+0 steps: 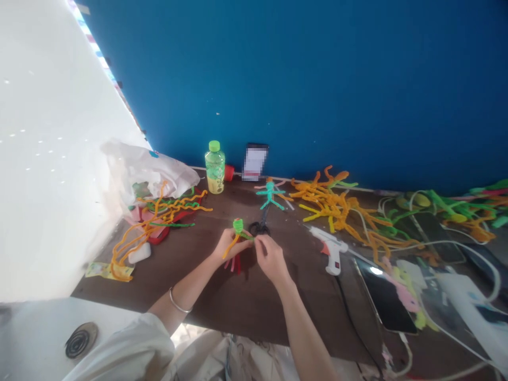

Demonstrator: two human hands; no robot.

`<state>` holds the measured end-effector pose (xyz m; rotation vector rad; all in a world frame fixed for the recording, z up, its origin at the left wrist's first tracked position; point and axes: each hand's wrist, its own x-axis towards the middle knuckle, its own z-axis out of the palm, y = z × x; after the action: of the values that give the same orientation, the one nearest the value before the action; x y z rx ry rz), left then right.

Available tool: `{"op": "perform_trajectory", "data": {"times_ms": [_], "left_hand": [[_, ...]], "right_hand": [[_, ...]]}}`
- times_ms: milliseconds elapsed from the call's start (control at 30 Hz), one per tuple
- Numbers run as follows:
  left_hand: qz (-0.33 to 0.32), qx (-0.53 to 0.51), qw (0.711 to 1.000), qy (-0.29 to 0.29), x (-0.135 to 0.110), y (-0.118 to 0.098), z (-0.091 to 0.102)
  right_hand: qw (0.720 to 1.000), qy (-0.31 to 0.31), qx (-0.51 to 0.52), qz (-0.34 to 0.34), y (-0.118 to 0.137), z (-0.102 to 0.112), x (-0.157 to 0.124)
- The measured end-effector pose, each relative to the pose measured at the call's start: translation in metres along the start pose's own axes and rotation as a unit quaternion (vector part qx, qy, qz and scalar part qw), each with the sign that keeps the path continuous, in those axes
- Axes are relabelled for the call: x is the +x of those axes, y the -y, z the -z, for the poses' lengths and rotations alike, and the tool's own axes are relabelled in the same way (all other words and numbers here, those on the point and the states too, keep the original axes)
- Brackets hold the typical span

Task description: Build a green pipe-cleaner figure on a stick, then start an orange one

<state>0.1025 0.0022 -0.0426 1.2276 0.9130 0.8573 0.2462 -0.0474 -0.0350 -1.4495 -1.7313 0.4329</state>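
My left hand (229, 244) holds a small pipe cleaner figure (238, 226) with a green coiled top, an orange strand and red strands hanging below. My right hand (270, 259) pinches a green strand of the figure close to my left fingers. Black scissors (260, 228) lie just beyond my hands on the dark wooden table (246, 312). Further back lies a finished-looking teal pipe cleaner figure (270, 194). Part of the figure is hidden by my fingers.
A heap of orange pipe cleaners (333, 203) and a white glue gun (328, 246) lie to the right. A black smartphone (384, 299), white cables and a power adapter (464, 301) fill the right side. A green-capped bottle (215, 167) and a plastic bag (148, 172) stand at the back left.
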Motion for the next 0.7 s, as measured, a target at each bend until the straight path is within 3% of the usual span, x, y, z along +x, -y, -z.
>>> {"op": "perform_trajectory", "data": {"times_ms": [100,233,333,400,467,600,700], "left_hand": [[-0.022,0.056,0.998,0.03,0.0,-0.004,0.007],[-0.001,0.035,0.996,0.085,-0.001,-0.013,0.011],[0.045,-0.035,0.992,0.11,-0.003,-0.016,0.008],[0.07,-0.082,0.988,0.108,-0.003,-0.016,0.006],[0.085,-0.117,0.984,0.1,-0.003,-0.014,0.004],[0.107,-0.154,0.978,0.085,-0.001,-0.01,0.004],[0.121,-0.172,0.975,0.066,-0.001,-0.009,0.005]], "right_hand": [[0.983,0.026,0.14,-0.118,0.002,0.004,0.002],[0.902,0.077,0.338,-0.258,0.0,0.006,0.003],[0.86,0.08,0.412,-0.29,-0.001,0.006,0.004],[0.868,0.072,0.407,-0.276,0.0,0.008,0.004],[0.897,0.058,0.37,-0.236,0.004,0.012,0.005],[0.956,0.044,0.277,-0.085,0.011,0.021,0.005],[0.988,0.026,0.151,0.021,0.011,0.023,0.002]]}}
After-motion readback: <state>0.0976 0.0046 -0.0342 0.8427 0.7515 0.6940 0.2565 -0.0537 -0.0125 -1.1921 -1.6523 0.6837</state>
